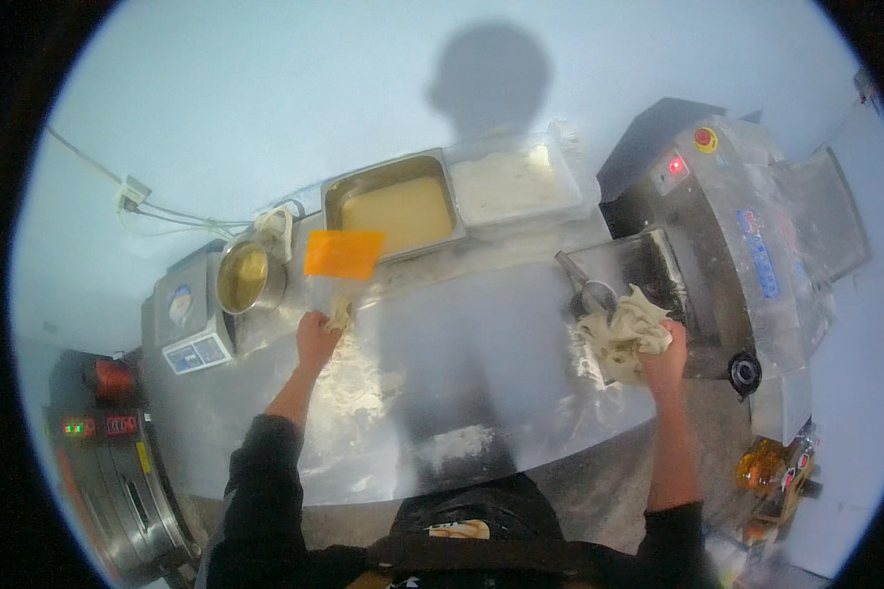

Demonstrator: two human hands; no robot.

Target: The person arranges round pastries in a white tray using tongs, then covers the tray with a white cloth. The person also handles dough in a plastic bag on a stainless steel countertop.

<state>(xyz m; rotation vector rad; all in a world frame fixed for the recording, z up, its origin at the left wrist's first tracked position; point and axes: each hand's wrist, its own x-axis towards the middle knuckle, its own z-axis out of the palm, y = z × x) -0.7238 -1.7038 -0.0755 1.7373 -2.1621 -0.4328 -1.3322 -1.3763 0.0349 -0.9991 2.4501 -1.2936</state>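
Observation:
On the right side of the steel table, my right hand is closed on a large, crumpled, ragged mass of pale dough. The dough hangs in loose folds beside the machine's tray. Over at the left, my left hand pinches a small scrap of dough above floury streaks. Just beyond that hand is a flat orange scraper, near the front rim of a steel pan of pale yellow contents. A round handle or metal ring shows partly behind the big dough mass.
A clear bin of white flour adjoins the pan. A metal pot and a scale stand at the left. The dough-rolling machine, with a red button and lit lamp, borders the table's right end. Another steel appliance sits lower left.

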